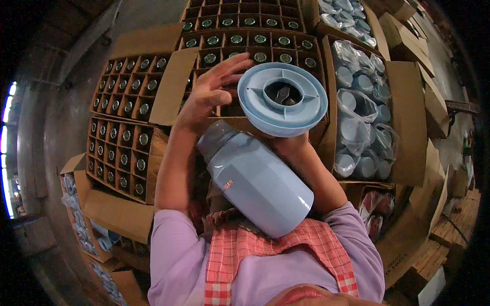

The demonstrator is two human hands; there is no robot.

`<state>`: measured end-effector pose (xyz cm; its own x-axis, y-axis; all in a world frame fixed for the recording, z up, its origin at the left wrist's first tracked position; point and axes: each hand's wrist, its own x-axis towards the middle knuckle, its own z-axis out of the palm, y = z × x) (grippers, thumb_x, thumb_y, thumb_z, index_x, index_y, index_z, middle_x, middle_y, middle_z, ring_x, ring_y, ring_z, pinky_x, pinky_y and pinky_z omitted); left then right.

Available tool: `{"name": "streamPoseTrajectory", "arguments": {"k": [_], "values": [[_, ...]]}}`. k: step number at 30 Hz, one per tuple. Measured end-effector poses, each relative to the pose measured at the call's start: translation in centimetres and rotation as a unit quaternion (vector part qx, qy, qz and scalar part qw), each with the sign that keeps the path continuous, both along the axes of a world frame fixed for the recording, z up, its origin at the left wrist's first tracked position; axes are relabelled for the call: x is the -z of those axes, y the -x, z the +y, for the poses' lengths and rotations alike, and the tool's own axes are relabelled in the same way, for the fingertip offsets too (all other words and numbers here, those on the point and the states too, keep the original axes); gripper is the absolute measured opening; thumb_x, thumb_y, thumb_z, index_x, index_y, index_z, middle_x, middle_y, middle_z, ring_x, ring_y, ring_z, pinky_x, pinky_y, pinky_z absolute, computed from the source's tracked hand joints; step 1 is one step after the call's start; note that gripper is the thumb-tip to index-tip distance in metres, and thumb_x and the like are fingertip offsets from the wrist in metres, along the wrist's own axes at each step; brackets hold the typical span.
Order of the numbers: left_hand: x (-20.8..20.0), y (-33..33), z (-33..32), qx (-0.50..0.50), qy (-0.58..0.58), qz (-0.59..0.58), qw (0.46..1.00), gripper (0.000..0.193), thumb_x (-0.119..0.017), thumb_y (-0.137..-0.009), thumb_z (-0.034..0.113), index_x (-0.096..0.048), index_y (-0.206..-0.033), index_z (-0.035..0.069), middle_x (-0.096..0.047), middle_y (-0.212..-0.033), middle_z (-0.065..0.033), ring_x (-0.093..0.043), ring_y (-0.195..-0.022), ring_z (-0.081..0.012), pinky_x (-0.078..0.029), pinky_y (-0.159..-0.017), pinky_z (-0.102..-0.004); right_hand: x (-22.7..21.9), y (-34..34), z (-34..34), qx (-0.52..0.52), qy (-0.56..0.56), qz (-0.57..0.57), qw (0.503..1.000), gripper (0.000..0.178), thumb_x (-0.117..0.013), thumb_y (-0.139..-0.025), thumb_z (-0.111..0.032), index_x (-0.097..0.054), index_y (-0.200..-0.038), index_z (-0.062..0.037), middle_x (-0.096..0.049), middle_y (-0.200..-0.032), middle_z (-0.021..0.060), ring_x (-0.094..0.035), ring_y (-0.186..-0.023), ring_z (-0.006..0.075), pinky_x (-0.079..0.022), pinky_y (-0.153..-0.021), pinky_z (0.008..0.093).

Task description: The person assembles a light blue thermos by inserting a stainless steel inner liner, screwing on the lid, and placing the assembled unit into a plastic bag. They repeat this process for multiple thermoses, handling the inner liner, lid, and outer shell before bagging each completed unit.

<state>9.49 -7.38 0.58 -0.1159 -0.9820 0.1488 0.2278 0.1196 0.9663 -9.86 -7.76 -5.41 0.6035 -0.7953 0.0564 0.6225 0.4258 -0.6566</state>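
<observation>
A light-blue round plastic part (283,121), ringed and ribbed with a dark hole at its centre, is held up in front of me. My right hand (293,144) supports it from behind and below, its fingers mostly hidden. To the left of its rim, my left hand (210,94) is raised with fingers stretched out and apart, holding nothing. Between my forearms a glossy grey-blue jug body (260,183) leans at a slant against my checked apron (229,255). Its smoky, see-through neck end (222,140) points up and left; what bears it underneath is hidden.
Divided cartons of glass-topped pieces stand at the left (122,132) and ahead (245,41). To the right is an open carton (332,117) of blue cylinders (354,130) in clear bags. Carton flaps (408,122) stick out, and wooden pallets (454,224) lie far right.
</observation>
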Motion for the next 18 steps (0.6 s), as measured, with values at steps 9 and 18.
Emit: {"name": "streamPoseTrajectory", "arguments": {"k": [9, 18], "values": [[4.0, -1.4, 9.5, 0.000, -0.224, 0.050, 0.973, 0.079, -0.066, -0.052, 0.033, -0.044, -0.122, 0.002, -0.050, -0.113, -0.0105, -0.052, -0.098, -0.0222, -0.040, -0.088, -0.0304, 3.9, 1.3, -2.8, 0.217, 0.184, 0.233, 0.930, 0.034, -0.057, -0.079, -0.034, -0.051, -0.107, -0.0140, -0.055, -0.105, 0.0057, -0.054, -0.096, 0.0229, -0.046, -0.076, 0.0378], [11.7, -1.8, 15.3, -0.061, -0.133, 0.390, 0.909, 0.055, -0.054, -0.072, 0.031, -0.046, -0.118, 0.001, -0.052, -0.112, -0.0150, -0.053, -0.099, -0.0257, -0.044, -0.084, -0.0392, 5.0, 6.4, -3.9, 0.190, 0.025, -0.035, 0.981, 0.043, -0.046, -0.083, -0.044, -0.045, -0.116, -0.0169, -0.049, -0.116, 0.0029, -0.049, -0.104, 0.0226, -0.043, -0.087, 0.0398]]}}
